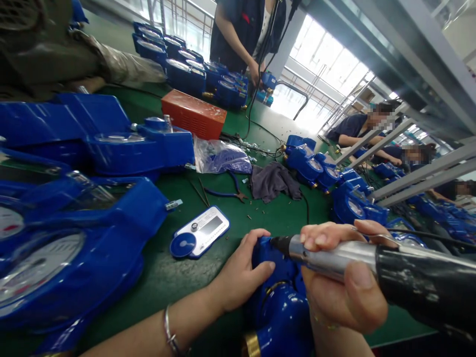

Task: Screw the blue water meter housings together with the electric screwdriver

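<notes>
My right hand (340, 277) is wrapped round an electric screwdriver (338, 255) with a silver front and a black body. Its dark tip meets the upper part of a blue water meter (286, 312) standing in front of me, a brass threaded end showing at its bottom. Fingers and thumb of my left hand (247, 270) grip the top of that meter from the left side. Left of this hand lies a white and blue meter cover (204, 230) with a small grey display window. Where the screwdriver tip seats is hidden.
Large blue meters (122, 148) crowd the left side, and more meters (308, 163) stand at right. An orange-red box (193, 114), blue-handled cutters (225, 193), a dark cloth (275, 181) and loose screws lie on the green table (186, 287). Co-workers sit or stand beyond.
</notes>
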The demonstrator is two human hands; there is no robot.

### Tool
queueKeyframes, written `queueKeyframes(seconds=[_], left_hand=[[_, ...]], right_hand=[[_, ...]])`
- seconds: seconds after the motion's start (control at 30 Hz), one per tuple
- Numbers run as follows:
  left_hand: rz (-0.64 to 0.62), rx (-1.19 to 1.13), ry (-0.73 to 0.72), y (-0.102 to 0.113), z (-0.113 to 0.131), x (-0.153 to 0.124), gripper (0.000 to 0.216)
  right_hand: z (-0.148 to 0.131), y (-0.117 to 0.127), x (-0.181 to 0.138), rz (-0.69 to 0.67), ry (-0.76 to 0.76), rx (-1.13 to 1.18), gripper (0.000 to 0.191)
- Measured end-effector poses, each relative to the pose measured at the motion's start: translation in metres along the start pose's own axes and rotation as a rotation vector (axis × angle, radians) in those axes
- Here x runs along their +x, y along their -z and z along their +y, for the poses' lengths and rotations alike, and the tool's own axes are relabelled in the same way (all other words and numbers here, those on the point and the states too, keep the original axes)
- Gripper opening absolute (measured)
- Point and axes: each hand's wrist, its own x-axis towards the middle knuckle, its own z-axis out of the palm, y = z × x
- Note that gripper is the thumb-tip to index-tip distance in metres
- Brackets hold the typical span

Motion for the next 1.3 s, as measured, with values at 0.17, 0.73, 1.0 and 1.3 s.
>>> queueKeyframes(seconds=[0.17, 0.73, 1.0, 1.3], left_hand=[[0.005, 0.002, 0.004, -0.001, -0.001, 0.000, 0.050], [0.029, 0.019, 0.004, -0.004, 0.002, -0.001, 0.049], [0.037, 0.011, -0.025, -0.005, -0.002, -0.001, 0.048], [0.033, 0.008, -0.012, -0.006, -0.002, -0.001, 0.049]], right_hand=[[-0.004, 0.004, -0.004, -0.138, -0.007, -0.040, 0.035], [-0.011, 0.005, -0.001, -0.142, -0.004, -0.079, 0.035], [-0.003, 0.003, 0.006, -0.190, -0.003, -0.066, 0.034], [-0.005, 0.004, 0.001, -0.226, 0.017, -0.091, 0.034]])
